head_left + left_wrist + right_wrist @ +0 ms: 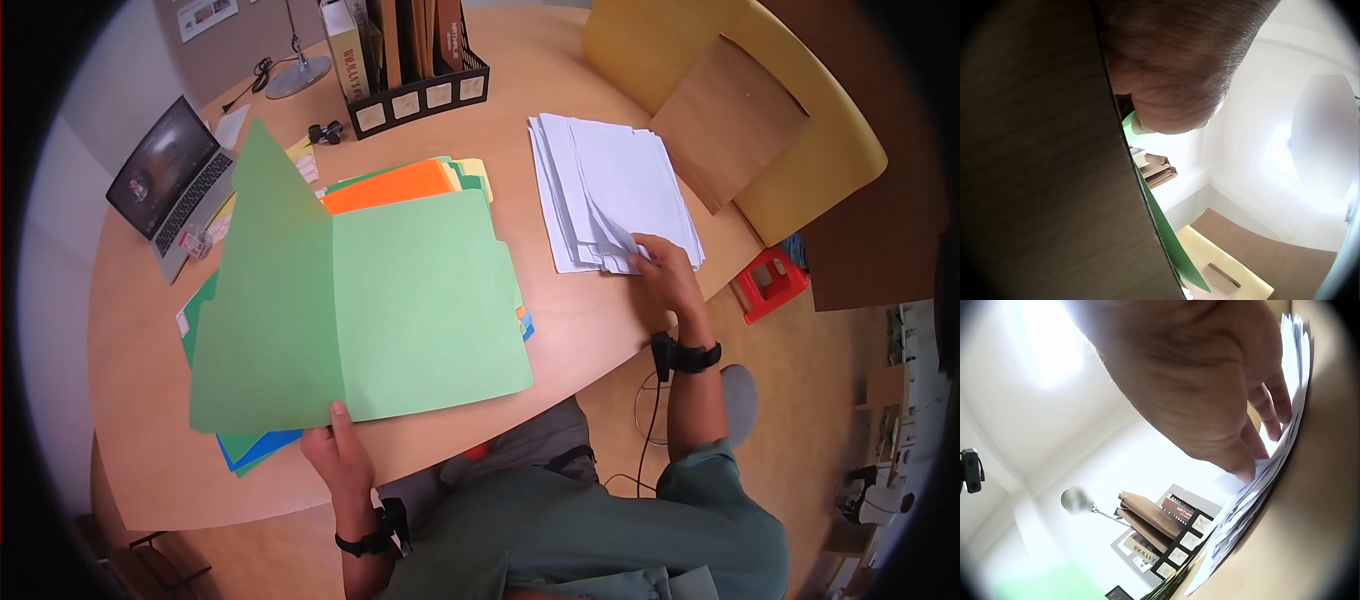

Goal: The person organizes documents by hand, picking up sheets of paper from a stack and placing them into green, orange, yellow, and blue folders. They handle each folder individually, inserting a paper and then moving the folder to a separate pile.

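Observation:
A light green folder [430,310] lies spread on a pile of coloured folders, its left flap raised at an angle. My left hand [340,455] pinches its bottom edge near the fold, thumb on top; in the left wrist view the hand [1172,81] hides most of its fingers. To the right is a stack of white paper [620,180]. At the stack's near edge my right hand [668,275] pinches the top sheets, whose corner is bent up. The right wrist view shows the thumb and fingers of that hand [1210,394] at the edge of the papers [1241,506].
An open laptop [170,185] stands at the left, with a lamp base [298,77] behind it. A black file holder [425,103] with books and folders is at the back. A yellow chair [840,130] is beyond the right edge, and a red stool [772,285] stands below.

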`<action>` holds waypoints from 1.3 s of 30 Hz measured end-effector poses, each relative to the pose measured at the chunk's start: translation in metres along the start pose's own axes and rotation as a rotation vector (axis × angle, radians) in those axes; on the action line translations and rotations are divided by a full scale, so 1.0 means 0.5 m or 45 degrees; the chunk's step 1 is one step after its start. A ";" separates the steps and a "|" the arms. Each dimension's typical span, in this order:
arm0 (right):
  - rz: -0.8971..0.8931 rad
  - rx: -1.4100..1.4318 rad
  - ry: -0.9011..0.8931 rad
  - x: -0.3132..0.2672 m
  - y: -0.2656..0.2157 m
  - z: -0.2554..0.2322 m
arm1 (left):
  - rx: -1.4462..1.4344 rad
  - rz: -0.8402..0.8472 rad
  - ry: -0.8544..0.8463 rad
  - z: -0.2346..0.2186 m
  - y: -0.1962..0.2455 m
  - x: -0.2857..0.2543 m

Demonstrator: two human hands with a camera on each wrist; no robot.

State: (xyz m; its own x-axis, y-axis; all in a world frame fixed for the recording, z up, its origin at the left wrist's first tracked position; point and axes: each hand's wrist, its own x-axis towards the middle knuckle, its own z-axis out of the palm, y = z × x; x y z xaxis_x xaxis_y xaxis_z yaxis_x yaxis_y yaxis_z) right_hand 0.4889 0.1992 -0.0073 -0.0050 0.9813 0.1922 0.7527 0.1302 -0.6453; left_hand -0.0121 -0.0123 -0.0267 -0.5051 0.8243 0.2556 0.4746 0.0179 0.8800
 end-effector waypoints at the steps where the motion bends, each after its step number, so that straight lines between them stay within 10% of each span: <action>1: -0.003 0.017 -0.021 0.000 -0.010 -0.004 | 0.000 0.003 0.002 -0.002 -0.003 0.000; 20: 0.056 0.225 0.022 0.006 0.021 0.006 | 0.048 -0.023 -0.022 -0.005 0.008 0.000; 24: -0.209 0.022 0.289 0.007 0.011 0.022 | 0.094 0.103 0.019 0.000 -0.002 0.002; 39: -0.973 0.056 0.018 -0.134 -0.462 0.218 | 0.023 -0.023 -0.046 0.002 0.013 -0.007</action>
State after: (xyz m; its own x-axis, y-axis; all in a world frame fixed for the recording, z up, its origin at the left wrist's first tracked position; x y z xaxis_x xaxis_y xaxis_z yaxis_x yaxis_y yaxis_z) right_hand 0.2434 0.1189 0.0482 -0.5051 0.6140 0.6066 0.5163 0.7781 -0.3578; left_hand -0.0063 -0.0145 -0.0223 -0.4879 0.8435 0.2246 0.4784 0.0431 0.8771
